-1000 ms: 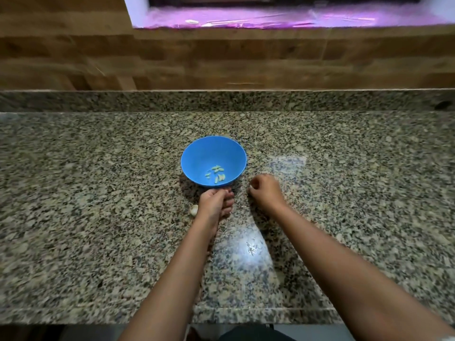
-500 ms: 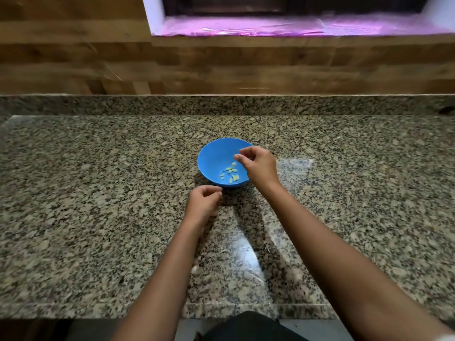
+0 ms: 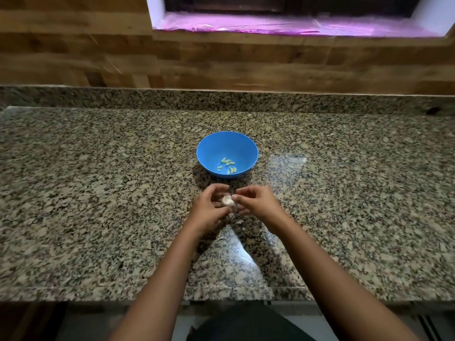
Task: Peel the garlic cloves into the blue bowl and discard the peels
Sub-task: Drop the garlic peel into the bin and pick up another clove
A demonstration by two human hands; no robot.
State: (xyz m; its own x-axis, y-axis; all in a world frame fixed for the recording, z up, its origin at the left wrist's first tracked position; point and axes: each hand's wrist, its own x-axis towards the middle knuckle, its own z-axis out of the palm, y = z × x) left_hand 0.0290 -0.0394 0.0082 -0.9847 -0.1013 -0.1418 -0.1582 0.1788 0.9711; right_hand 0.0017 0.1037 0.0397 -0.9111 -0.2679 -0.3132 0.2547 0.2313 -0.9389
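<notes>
Both hands just before bowl [image 3: 205, 146]; left hand [image 3: 209, 207] cradles clove [image 3: 227, 200]; right hand [image 3: 256, 201] pinches skin; risk: clove slips onto counter [image 3: 98, 193].

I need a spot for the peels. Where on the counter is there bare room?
The granite counter lies bare left of the blue bowl out to the frame's edge, and likewise right of it. The strip between bowl and backsplash is free too. It is crowded only just in front of the bowl, where the left hand and right hand hold a garlic clove.
</notes>
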